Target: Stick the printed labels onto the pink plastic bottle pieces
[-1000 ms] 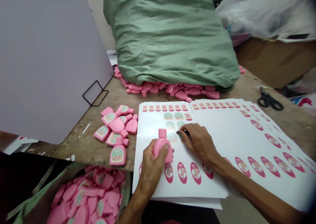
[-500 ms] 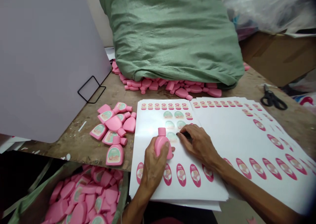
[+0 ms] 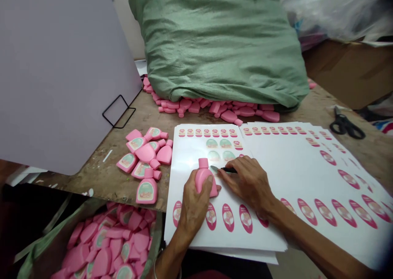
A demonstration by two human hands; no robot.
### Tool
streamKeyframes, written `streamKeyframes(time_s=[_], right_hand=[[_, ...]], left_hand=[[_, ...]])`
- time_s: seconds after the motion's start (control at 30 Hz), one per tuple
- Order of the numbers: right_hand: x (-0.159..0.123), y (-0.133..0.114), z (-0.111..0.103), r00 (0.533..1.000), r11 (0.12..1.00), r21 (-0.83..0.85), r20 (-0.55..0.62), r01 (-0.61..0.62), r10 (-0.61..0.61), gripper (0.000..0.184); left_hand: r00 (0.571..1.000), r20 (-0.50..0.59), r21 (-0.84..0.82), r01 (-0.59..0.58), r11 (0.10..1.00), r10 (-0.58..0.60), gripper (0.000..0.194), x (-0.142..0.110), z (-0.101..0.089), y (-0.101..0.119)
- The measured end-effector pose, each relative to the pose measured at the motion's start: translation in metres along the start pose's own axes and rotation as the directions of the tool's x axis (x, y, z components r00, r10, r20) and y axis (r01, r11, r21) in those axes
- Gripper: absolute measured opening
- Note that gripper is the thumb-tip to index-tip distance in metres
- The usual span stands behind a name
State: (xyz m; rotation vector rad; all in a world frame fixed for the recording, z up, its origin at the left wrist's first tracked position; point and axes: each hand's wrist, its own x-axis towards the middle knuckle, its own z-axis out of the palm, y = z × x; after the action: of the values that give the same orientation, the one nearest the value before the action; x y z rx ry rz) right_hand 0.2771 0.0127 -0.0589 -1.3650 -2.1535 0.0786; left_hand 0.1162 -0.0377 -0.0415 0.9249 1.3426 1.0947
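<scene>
My left hand [image 3: 194, 205] is closed around a small pink bottle [image 3: 202, 175], held upright with its cap on top and a plain pink side toward me. In my right hand [image 3: 250, 182] is a small black-handled knife [image 3: 229, 169]. Its thin pointed metal blade lies over a green half-round sticker on the white sticker sheet [image 3: 188, 168], just right of the bottle. Part of that sticker is hidden by the blade and fingers. Rows of pink oval and small square stickers run along the sheet's lower and upper edges.
Labelled pink bottles [image 3: 146, 190] lie heaped left of the sheets, and a green sack [image 3: 33, 252] below holds many more. Behind stands a large green sack [image 3: 224, 45] with bottles under its edge. A second sheet stack [image 3: 276, 160], scissors [image 3: 346, 127] and a wire stand [image 3: 119, 112] are nearby.
My right hand has turned slightly, so the knife's blade and handle now show over the green sticker. My left hand still grips the bottle. The whole view has shifted a little.
</scene>
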Motion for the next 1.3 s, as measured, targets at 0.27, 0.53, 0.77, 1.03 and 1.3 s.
streamKeyframes(time_s=[0.27, 0.53, 0.77, 1.03, 1.3], right_hand=[[0.007, -0.014, -0.032, 0.874, 0.707, 0.519, 0.211, -0.480, 0.439, 0.031], [0.002, -0.045, -0.033, 0.854, 0.617, 0.591, 0.378, -0.520, 0.358, 0.032], [-0.001, -0.050, -0.034, 0.852, 0.618, 0.587, 0.363, -0.523, 0.376, 0.028], [-0.003, -0.054, -0.031, 0.893, 0.693, 0.564, 0.267, -0.450, 0.362, 0.026], [-0.005, -0.030, -0.029, 0.912, 0.812, 0.417, 0.219, -0.409, 0.347, 0.041]], left_hand=[[0.989, 0.001, -0.374, 0.139, 0.917, -0.150, 0.055, -0.006, -0.001, 0.002], [0.971, 0.092, -0.587, 0.232, 0.775, -0.221, 0.056, -0.010, 0.003, 0.007], [0.974, 0.085, -0.624, 0.217, 0.750, -0.211, 0.054, -0.012, 0.003, 0.007], [0.974, 0.109, -0.616, 0.223, 0.755, -0.199, 0.055, -0.012, 0.003, 0.007], [0.964, 0.266, -0.469, 0.155, 0.870, -0.028, 0.035, -0.018, -0.006, 0.010]])
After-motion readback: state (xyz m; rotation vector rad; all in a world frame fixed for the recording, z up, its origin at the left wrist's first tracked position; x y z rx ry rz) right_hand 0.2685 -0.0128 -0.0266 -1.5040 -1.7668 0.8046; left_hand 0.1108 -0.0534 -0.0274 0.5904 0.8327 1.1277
